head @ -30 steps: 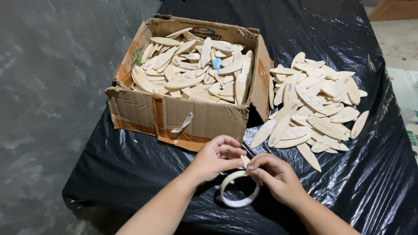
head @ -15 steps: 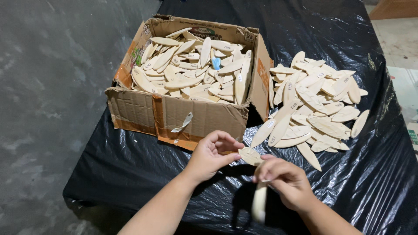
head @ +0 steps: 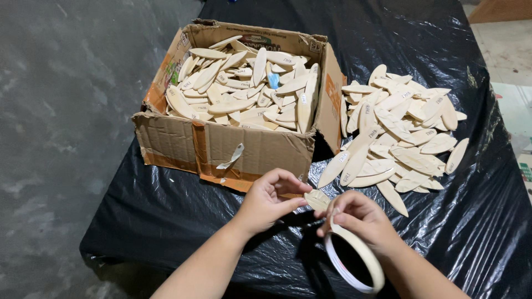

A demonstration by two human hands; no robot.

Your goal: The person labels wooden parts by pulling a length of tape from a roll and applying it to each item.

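Left hand pinched one wooden oval piece above the black-covered surface; right hand gripped a tape roll. Box was full, w/ a loose pile beside it; most looked unprocessed.

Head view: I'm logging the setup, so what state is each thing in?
Cardboard box: open, full of wooden pieces.
Loose pile: spread on black plastic sheet.
Tape roll: held by right hand.
Wooden piece: pinched by left hand.
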